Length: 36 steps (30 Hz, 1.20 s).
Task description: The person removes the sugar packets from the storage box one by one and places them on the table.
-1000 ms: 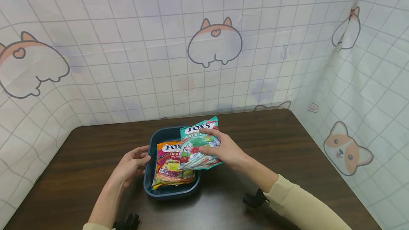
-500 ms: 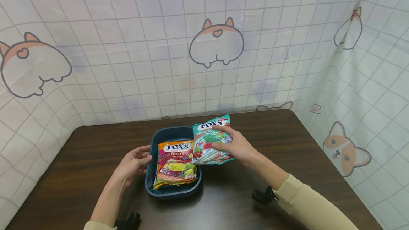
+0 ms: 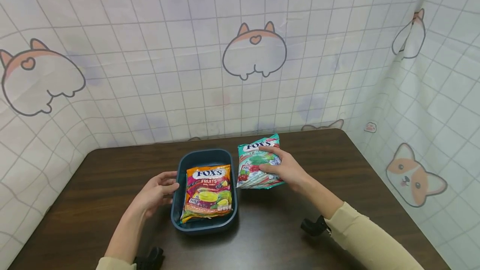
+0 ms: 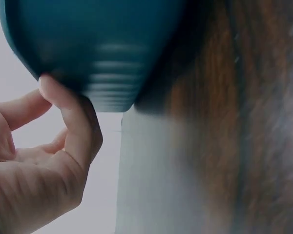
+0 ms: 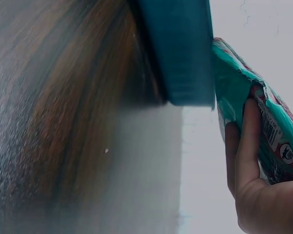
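Observation:
A dark blue rectangular plastic bin (image 3: 204, 229) stands on the table, its near side toward me. Inside it lies an orange and purple candy bag (image 3: 208, 193) labelled FOX'S Fruits. My left hand (image 3: 155, 193) holds the bin's left rim, fingers curled against the wall; in the left wrist view a bent finger (image 4: 75, 122) touches the bin near its edge. To the right of the bin, my right hand (image 3: 286, 172) grips a green mint candy bag (image 3: 252, 174), thumb and fingers on either side. The right wrist view shows this bag (image 5: 234, 85) raised off the table.
The dark wooden table (image 3: 93, 203) spreads to both sides of the bin. A white gridded cloth (image 3: 168, 74) with corgi drawings hangs behind and along the sides. Black wrist cameras (image 3: 314, 226) sit under the forearms.
My right hand has carried the mint candy bag rightward from over the bin to beside it, uncovering the fruit candy bag. The left hand stays at the bin's rim.

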Each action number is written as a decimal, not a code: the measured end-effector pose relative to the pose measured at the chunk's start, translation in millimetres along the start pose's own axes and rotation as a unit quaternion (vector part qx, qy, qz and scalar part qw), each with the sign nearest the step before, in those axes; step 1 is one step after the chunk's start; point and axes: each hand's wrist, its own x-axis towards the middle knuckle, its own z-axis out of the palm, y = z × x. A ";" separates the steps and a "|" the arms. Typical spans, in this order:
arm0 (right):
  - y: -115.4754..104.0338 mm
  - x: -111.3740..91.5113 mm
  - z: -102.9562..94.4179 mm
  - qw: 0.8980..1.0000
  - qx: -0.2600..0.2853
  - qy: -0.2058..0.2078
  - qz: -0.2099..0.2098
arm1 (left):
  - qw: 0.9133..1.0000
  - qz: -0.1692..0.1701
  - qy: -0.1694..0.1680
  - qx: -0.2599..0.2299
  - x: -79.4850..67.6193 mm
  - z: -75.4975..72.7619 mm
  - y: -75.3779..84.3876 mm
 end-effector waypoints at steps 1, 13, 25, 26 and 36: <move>1.7 1.1 -1.0 1.000 -0.002 0.000 0.001 | 1.000 0.002 -0.007 -0.003 0.8 -1.9 -1.0; 19.1 19.2 -7.4 1.000 0.004 -0.011 0.025 | 0.991 0.018 -0.106 -0.075 8.4 -21.0 -12.1; 29.1 36.4 0.5 0.998 -0.056 -0.014 0.023 | 0.987 0.009 -0.133 -0.087 15.3 -28.4 -12.7; 29.5 37.6 1.2 0.998 -0.060 -0.014 0.022 | 0.987 0.009 -0.135 -0.089 15.6 -28.6 -13.2; 37.4 48.2 6.2 0.994 -0.101 -0.026 0.016 | 0.984 0.009 -0.149 -0.098 14.7 -27.1 -10.2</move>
